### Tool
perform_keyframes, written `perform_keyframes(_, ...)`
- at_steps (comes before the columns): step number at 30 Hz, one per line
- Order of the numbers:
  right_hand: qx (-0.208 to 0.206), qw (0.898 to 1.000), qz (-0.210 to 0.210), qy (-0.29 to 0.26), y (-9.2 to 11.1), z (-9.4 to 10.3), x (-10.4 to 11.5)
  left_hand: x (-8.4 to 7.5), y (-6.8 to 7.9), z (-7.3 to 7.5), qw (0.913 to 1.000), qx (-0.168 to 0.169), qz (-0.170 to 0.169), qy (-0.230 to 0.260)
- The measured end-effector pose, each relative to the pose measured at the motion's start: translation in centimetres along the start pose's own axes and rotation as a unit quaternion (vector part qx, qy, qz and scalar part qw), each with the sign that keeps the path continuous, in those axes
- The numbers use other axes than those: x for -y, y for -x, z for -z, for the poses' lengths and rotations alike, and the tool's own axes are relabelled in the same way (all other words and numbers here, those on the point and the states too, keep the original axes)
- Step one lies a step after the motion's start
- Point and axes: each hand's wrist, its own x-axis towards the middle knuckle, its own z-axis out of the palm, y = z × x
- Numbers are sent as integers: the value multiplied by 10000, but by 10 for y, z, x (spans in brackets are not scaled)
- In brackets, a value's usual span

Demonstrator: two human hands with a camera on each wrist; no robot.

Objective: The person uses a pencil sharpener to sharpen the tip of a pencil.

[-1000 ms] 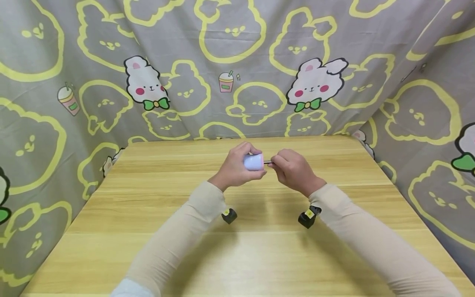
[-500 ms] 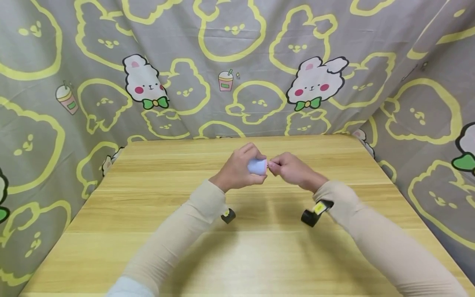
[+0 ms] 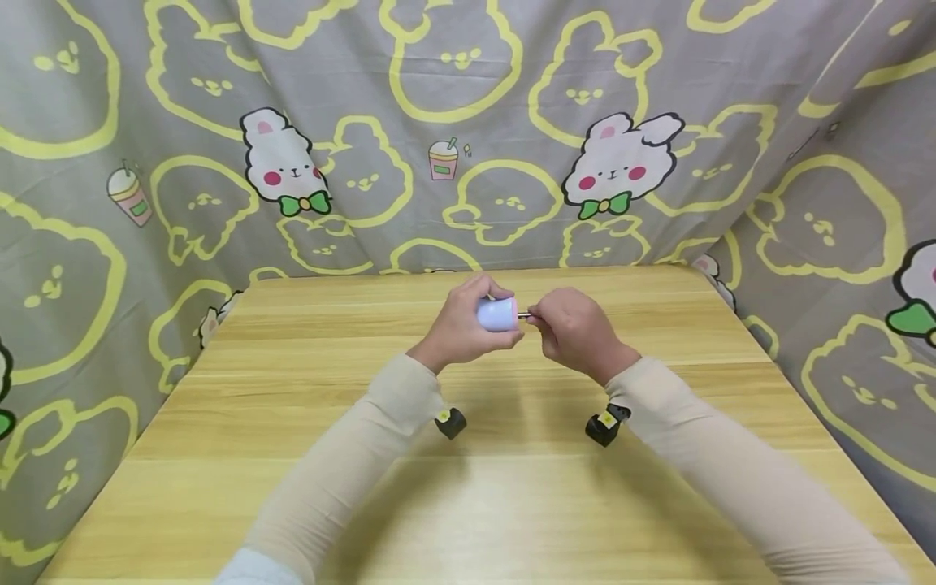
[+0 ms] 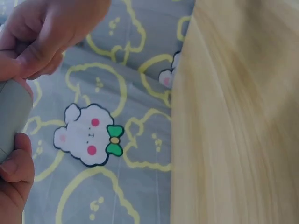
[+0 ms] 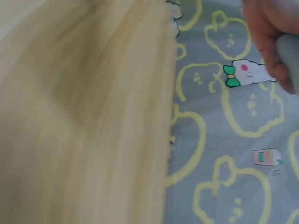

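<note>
A small pale blue cylinder with a pink rim (image 3: 497, 315) lies sideways in my left hand (image 3: 461, 327), fingers over the top and thumb along the underside. A thin dark metal rod (image 3: 523, 314) sticks out from the pink end. My right hand (image 3: 578, 329) pinches the rod's outer end between thumb and curled forefinger. In the left wrist view the cylinder (image 4: 15, 114) stands at the left edge, with the right hand (image 4: 51, 35) bent close over its pink end. The right wrist view catches the cylinder (image 5: 289, 51) only in part. Both hands are above the table.
The wooden table (image 3: 468, 504) spreads out beneath both arms. Behind it and along the sides hangs a grey curtain (image 3: 512, 81) printed with cartoon bunnies. Black wrist cameras (image 3: 451, 422) hang below the sleeves.
Half a second ago my right wrist was turned and the fingers were close to the pink rim. Now that wrist has turned back, the rod shows again, and the cylinder sits slightly left and higher.
</note>
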Motion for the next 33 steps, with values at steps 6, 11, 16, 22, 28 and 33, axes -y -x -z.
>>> perform_keyframes(6,64,9962,-728,-480,1,-5,6,2,2,-4,9977,-120,-621,-231)
perform_keyframes(11,2097,8776,-3179,-2911,-11,13,9,4,4,-5,9879,-26,-1379,-704)
perform_keyframes(16,2633,7732,-4373,-3764,-17,25,7,3,3,-4,9885,65,-1360,-662)
perform_keyframes(22,1491,9321,-2491,-2164,-9,22,8,3,2,-1,9976,-75,-621,-308)
perform_keyframes(28,-222,9980,-434,396,1,8,2,-4,3,3,9999,-115,67,-37)
perform_keyframes(33,-1332,9890,235,598,4,-6,-3,-14,0,0,9987,-12,343,382)
